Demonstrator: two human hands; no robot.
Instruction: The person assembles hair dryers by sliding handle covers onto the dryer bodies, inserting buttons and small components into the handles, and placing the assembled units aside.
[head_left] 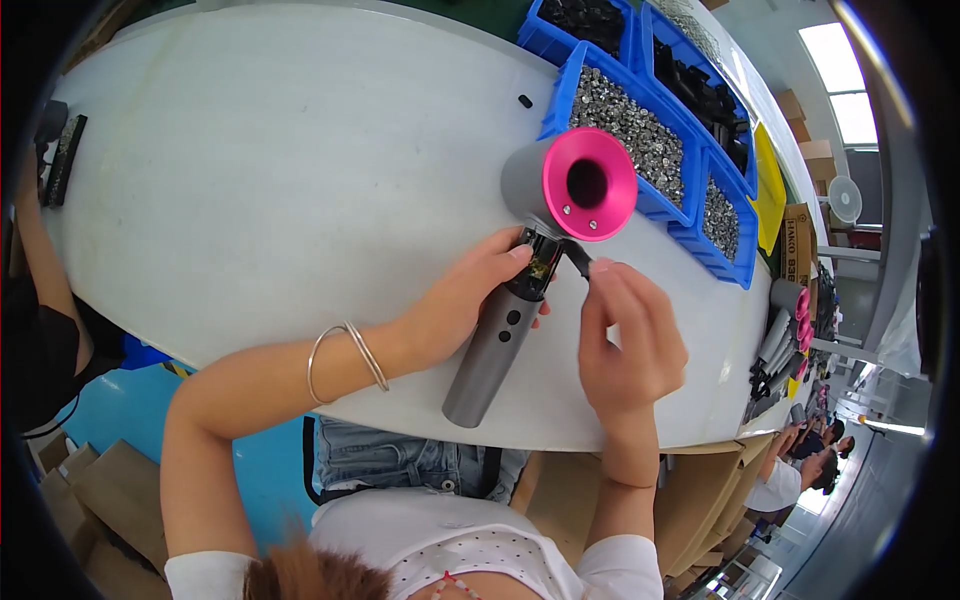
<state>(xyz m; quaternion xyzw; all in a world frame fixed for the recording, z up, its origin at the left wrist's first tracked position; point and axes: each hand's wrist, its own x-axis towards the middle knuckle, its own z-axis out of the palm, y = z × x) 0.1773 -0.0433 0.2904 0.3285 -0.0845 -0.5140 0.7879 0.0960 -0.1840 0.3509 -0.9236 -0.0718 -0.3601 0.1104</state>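
A hair dryer (487,350) with a grey handle and a grey head with a pink ring front is held tilted over the white table. My left hand (465,290) wraps round the upper handle, thumb near an opening where dark inner parts and small wires show. Two dark buttons sit on the handle below that opening. Between the thumb and fingers of my right hand (632,330) is a small black curved piece (577,258), its far end at the neck just under the head. Whether that piece is attached there I cannot tell.
Blue bins (640,140) of small shiny metal parts and black parts stand at the far right. A small black piece (525,101) lies near them on the white table (280,150). More grey and pink dryers (785,335) are at the right edge. Another person's arm (45,250) shows at the left.
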